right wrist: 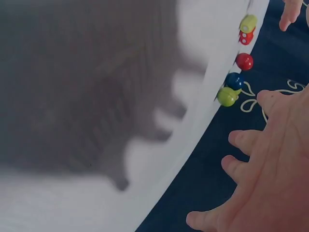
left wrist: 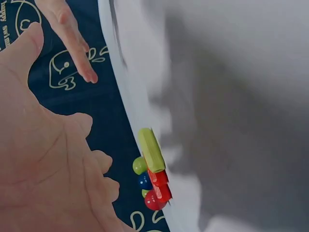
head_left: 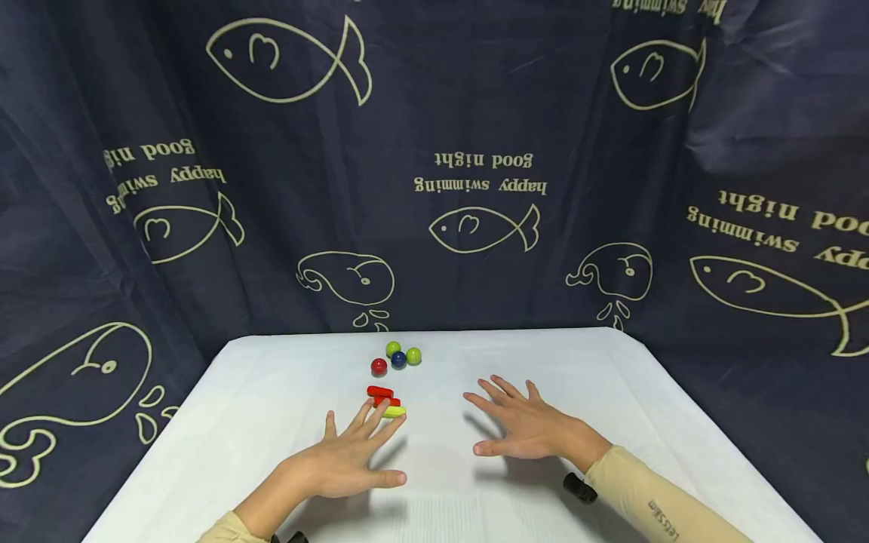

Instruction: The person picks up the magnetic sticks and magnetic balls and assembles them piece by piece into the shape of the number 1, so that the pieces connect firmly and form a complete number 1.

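Note:
Both hands hover above a white table with fingers spread, holding nothing. The left hand (head_left: 345, 461) is nearest to a small group of short sticks: two red sticks (head_left: 380, 391) and a yellow-green stick (head_left: 394, 412), partly covered by its fingertips in the head view. Behind them sit small balls: a red ball (head_left: 379, 366), a dark blue ball (head_left: 398, 360) and two green balls (head_left: 414, 355). To the right, over bare tabletop, is the right hand (head_left: 528, 424), apart from every object. The left wrist view shows the yellow-green stick (left wrist: 151, 150) beside the red ones.
The white table (head_left: 543, 362) has its far edge just behind the balls. A dark blue curtain (head_left: 407, 90) with fish and whale drawings hangs behind and around it. A black wrist strap piece (head_left: 580, 489) shows under the right sleeve.

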The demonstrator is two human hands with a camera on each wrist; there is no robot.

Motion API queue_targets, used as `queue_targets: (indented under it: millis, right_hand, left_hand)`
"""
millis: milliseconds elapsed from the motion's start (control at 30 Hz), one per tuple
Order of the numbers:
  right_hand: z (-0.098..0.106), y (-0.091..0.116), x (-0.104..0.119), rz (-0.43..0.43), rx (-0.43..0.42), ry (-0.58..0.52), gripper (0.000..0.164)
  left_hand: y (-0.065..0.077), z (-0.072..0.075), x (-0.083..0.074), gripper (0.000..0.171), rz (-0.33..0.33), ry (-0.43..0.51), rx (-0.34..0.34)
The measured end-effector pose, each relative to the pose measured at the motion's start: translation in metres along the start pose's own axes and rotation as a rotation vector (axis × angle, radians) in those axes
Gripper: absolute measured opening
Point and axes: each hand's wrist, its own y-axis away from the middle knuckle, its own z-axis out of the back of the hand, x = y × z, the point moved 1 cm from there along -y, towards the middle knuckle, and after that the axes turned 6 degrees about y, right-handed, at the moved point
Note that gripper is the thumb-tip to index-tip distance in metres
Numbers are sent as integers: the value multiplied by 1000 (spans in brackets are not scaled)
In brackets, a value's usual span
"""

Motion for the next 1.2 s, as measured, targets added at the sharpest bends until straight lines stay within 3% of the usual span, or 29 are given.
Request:
queue_targets:
  millis: [267,433,667,833,1067,1200]
  right_hand:
    - [0,-5,-1,30,-96,31,81]
    - [-1,-8,-1,33,-137,-24,71]
    - [-5,-15,-1,22,-221,-34,56]
    - [-6,-21,0,-4,-258,-95,48]
    - [-3,-31,2,-50,-246,-152,40]
    - [-3,-36,3,-50,-238,-160,40]
  left_hand:
    - [-5,2,7,84,-53,-42,-86]
    - [-10,4,15,77,-67,-14,-151]
    - [-11,10,29,60,-2,50,-284]
    - [-10,13,40,45,52,73,-334]
    - [-2,18,61,40,121,52,-353]
    - [2,21,72,44,141,43,-332]
